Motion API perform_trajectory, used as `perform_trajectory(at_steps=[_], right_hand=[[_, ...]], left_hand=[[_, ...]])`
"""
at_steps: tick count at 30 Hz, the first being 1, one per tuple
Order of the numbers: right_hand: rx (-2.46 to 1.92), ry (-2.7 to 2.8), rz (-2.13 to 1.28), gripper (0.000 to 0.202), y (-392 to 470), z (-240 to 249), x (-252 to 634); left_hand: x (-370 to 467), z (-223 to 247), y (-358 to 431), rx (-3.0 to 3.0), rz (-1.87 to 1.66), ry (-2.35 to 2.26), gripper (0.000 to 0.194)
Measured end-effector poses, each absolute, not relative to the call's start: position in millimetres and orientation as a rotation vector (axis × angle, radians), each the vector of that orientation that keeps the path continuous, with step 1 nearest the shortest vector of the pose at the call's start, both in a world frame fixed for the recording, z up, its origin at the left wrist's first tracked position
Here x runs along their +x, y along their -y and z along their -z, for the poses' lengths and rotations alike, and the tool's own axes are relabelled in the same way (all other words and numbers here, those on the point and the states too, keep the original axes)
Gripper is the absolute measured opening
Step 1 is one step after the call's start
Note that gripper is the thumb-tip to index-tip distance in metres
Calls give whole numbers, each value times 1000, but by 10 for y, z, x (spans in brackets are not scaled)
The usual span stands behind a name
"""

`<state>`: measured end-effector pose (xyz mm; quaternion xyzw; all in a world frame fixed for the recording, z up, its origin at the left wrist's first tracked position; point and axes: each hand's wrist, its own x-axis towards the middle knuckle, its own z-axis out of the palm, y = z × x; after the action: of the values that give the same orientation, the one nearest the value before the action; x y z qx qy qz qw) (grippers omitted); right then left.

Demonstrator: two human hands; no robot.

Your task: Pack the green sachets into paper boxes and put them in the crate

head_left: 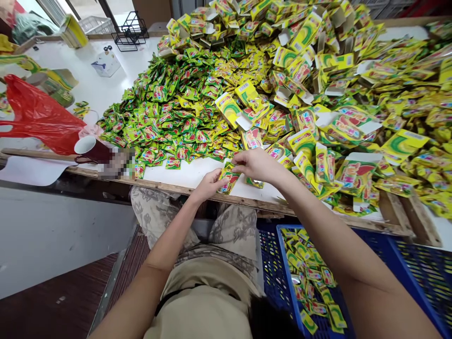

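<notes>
Near the table's front edge, my left hand (pixel 209 184) grips a small green-and-yellow candy box (pixel 230 181) with a red fruit print, thumb across its front. My right hand (pixel 254 165) reaches in from the right, fingers pinched together at the box's upper end. Whatever lies between those fingertips is too small to make out. Just under my right wrist, another green-and-yellow piece (pixel 254 183) rests on the white tabletop. Beyond my hands spreads a heap of small green candy packets (pixel 158 125). Open yellow boxes (pixel 229 109) lie to the right of it.
On the left are a dark mug (pixel 94 149), a red plastic bag (pixel 42 115) and a black wire rack (pixel 130 32). A wooden rim (pixel 169 188) edges the table. Below right, a blue crate (pixel 293 282) holds several filled boxes. More yellow packets (pixel 416 108) cover the right side.
</notes>
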<state>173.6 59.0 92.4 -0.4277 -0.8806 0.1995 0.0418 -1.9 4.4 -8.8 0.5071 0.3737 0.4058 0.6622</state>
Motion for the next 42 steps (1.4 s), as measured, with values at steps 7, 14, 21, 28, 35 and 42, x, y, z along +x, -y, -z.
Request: perform_trajectory(at_steps=[7, 14, 21, 28, 35, 42], right_hand=[[-1334, 2752, -557, 9, -549, -944, 1694], [-1442, 2825, -572, 5, -630, -1030, 1609], [-1360, 2642, -936, 10, -765, -961, 1744], [-1422, 2523, -1015, 15, -766, -903, 1808], [-1428, 2743, -507, 17, -621, -936, 1658], [-1490, 2696, -289, 17, -435, -874, 1572]], left_hand=[[-17, 103, -45, 1140, -921, -853, 42], [-3, 56, -33, 1122, -918, -857, 44], [-13, 38, -37, 1173, -892, -857, 42], [-16, 45, -40, 1163, -878, -849, 42], [-18, 31, -37, 1147, -892, -868, 42], [0, 37, -41, 1146, -914, -874, 41]])
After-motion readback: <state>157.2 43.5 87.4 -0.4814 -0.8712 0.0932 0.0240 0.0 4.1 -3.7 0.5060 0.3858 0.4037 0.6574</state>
